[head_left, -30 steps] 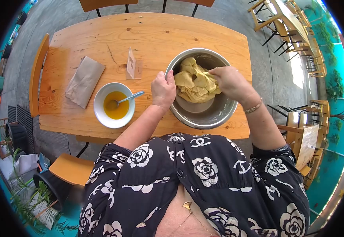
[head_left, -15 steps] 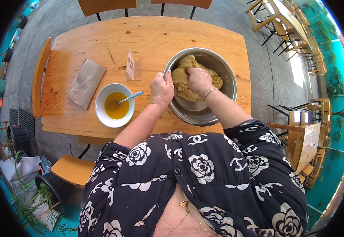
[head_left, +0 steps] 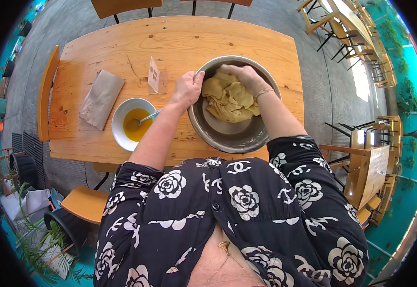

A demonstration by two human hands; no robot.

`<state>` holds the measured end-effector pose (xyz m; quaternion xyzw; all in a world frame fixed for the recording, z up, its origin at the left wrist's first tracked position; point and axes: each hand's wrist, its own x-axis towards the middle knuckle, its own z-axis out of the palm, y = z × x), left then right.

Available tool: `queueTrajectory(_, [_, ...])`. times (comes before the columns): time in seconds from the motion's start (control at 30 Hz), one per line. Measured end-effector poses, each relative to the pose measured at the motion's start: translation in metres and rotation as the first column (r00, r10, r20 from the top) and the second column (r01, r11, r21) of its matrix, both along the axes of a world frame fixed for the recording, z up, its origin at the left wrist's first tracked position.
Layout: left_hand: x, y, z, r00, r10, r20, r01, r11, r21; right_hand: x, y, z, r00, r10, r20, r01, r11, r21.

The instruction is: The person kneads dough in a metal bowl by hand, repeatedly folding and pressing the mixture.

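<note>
Fingers (head_left: pixel 195 79) of my left hand (head_left: pixel 187 88) clamp the steel bowl (head_left: pixel 227 146) at its rim; right hand (head_left: pixel 244 76) curls into the dough (head_left: pixel 230 100) just beside them. Left, beyond them, a small card (head_left: pixel 154 75), print too small to read.

Folded dough (head_left: pixel 230 98) sits in a steel mixing bowl (head_left: pixel 232 138).
The pale yellow mass, creased into thick overlapping folds, lies heaped toward the bowl's far wall, leaving the near floor bare. The round, shiny bowl stands at the wooden table's (head_left: pixel 122 48) near right corner.
</note>
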<state>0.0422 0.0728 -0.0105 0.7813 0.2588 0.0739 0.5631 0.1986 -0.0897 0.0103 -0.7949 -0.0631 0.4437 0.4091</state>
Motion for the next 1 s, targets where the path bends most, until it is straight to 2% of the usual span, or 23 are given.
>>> queueTrajectory(0.03, [0.002,-0.001,0.001,1.0,-0.003,-0.013,0.003,0.999,0.047,0.0,0.003,-0.002,0.999,0.032,0.044,-0.03,0.998,-0.056])
queueTrajectory(0.1, [0.001,0.0,0.005,0.999,0.004,-0.043,0.002,0.99,0.143,-0.01,-0.003,0.002,0.887,0.326,0.326,-0.306,0.945,-0.114])
queueTrajectory(0.13, [0.001,0.001,0.006,0.999,0.013,-0.04,-0.007,0.986,0.167,-0.018,-0.004,0.01,0.767,0.457,0.45,-0.429,0.887,-0.171])
queueTrajectory(0.17, [0.001,0.0,0.006,0.999,0.022,-0.037,-0.014,0.982,0.188,-0.034,-0.003,0.047,0.69,0.592,0.416,-0.525,0.805,-0.276])
queueTrajectory(0.2, [-0.001,-0.002,0.005,0.999,0.026,-0.038,-0.018,0.978,0.206,-0.042,-0.008,0.06,0.586,0.69,0.424,-0.605,0.721,-0.338])
queueTrajectory(0.23, [-0.001,-0.003,0.005,0.999,0.026,-0.039,-0.018,0.982,0.187,-0.054,-0.024,0.06,0.393,0.713,0.58,-0.618,0.672,-0.407])
queueTrajectory(0.27, [-0.002,-0.004,0.006,0.999,0.026,-0.038,-0.02,0.985,0.17,-0.069,-0.035,0.08,0.338,0.761,0.554,-0.628,0.621,-0.469])
queueTrajectory(0.3, [-0.001,-0.004,0.007,0.999,0.029,-0.035,-0.023,0.988,0.154,-0.081,-0.047,0.095,0.293,0.772,0.564,-0.669,0.587,-0.456])
queueTrajectory(0.4, [-0.002,-0.004,0.007,1.0,0.023,-0.017,-0.021,0.989,0.147,-0.096,-0.07,0.1,0.229,0.86,0.456,-0.769,0.447,-0.457])
queueTrajectory(0.47, [-0.001,-0.004,0.01,1.0,0.024,-0.019,-0.021,0.989,0.145,-0.099,-0.082,0.076,0.256,0.876,0.409,-0.773,0.439,-0.458])
queueTrajectory(0.5, [-0.003,-0.004,0.01,0.999,0.022,-0.024,-0.018,0.99,0.142,-0.097,-0.077,0.078,0.34,0.849,0.404,-0.766,0.499,-0.404])
queueTrajectory(0.63, [-0.004,-0.005,0.017,0.999,0.01,-0.039,-0.004,0.99,0.139,-0.095,-0.069,0.038,0.357,0.818,0.451,-0.741,0.542,-0.397])
queueTrajectory(0.73, [-0.005,-0.006,0.017,1.0,0.014,-0.024,-0.01,0.986,0.169,-0.099,-0.049,0.036,0.458,0.764,0.455,-0.65,0.636,-0.415])
queueTrajectory(0.87, [-0.005,-0.008,0.017,1.0,0.008,-0.013,-0.005,0.984,0.176,-0.093,-0.037,-0.005,0.515,0.533,0.672,-0.492,0.825,-0.278])
queueTrajectory(0.9, [-0.005,-0.007,0.017,1.0,0.007,-0.004,-0.006,0.984,0.178,-0.089,-0.028,-0.001,0.556,0.557,0.618,-0.469,0.823,-0.32])
queueTrajectory(1.0, [-0.005,-0.007,0.014,1.0,0.005,0.008,-0.006,0.978,0.21,-0.074,-0.01,-0.006,0.649,0.453,0.611,-0.372,0.89,-0.264])
